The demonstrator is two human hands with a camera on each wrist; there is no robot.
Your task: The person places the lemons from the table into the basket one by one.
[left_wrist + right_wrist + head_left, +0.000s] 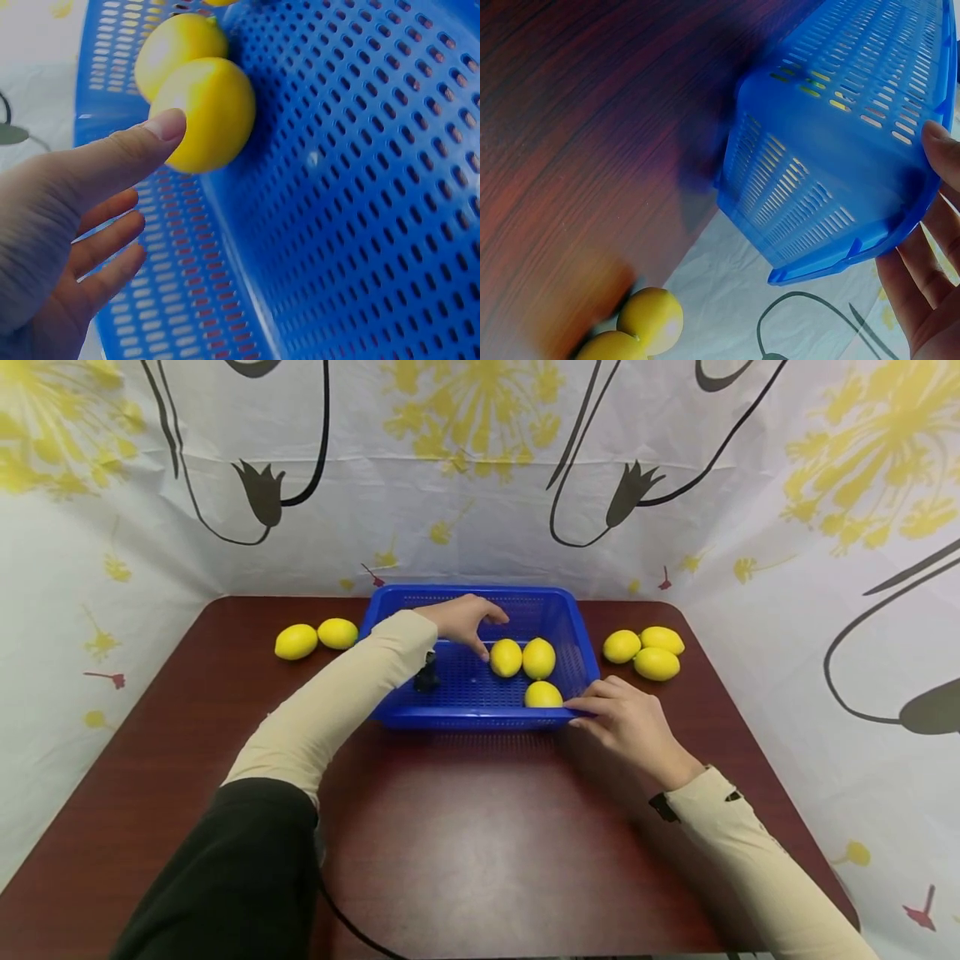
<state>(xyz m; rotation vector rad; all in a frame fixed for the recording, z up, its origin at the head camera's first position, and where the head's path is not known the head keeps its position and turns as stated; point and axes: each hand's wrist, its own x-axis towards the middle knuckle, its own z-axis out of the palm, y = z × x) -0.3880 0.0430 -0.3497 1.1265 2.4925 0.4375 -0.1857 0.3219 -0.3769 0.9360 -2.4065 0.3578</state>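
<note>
In the head view, your left hand (467, 617) is over the inside of the blue basket (465, 713), thumb and fingers spread apart with a gap between them and nothing held. The first lemon (506, 657) is just right of your left thumb tip. The second lemon (539, 658) lies beside it, farther right of those fingers, and the third lemon (543, 695) lies nearer to you, just left of your right fingers. Your right hand (630, 722) pinches the basket's rim at its near right corner. Beyond your right fingers and to their right, three lemons (657, 664) sit grouped on the desk (465, 860); a pair of lemons (296, 642) lies well left of your left fingers, outside the basket.

In the left wrist view, your thumb tip overlaps the first lemon; you cannot tell whether it touches. Three of your other fingers show below the thumb, loosely bent and apart. Another lemon shows just behind the first.

In the right wrist view, your thumb is on the basket's outer side and your fingers are at its rim, holding it between them. Two lemons show well apart from those fingers.
</note>
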